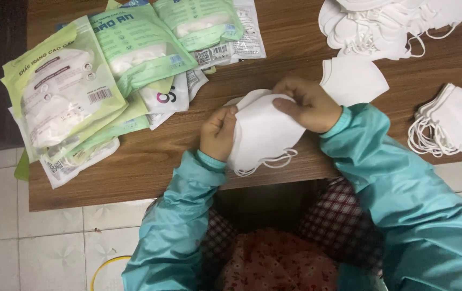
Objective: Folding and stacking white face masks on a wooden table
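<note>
Seen from above, the left hand is curled closed on the left edge of a small stack of white face masks, fingers wrapped around the edge. The right hand comes over the top of the same stack, fingers bent and pressing down on its upper right corner, thumb tucked under. The stack sits between the two hands, held just above the near edge of a brown wooden table, with its white ear loops dangling below. Both arms wear teal sleeves.

Just beyond the right hand, a single white mask lies flat on the table. Further right rests another small pile of masks with loose loops. At the far right corner is a larger heap of masks. To the left, well apart from the hands, green and clear packets of masks lie overlapping.
</note>
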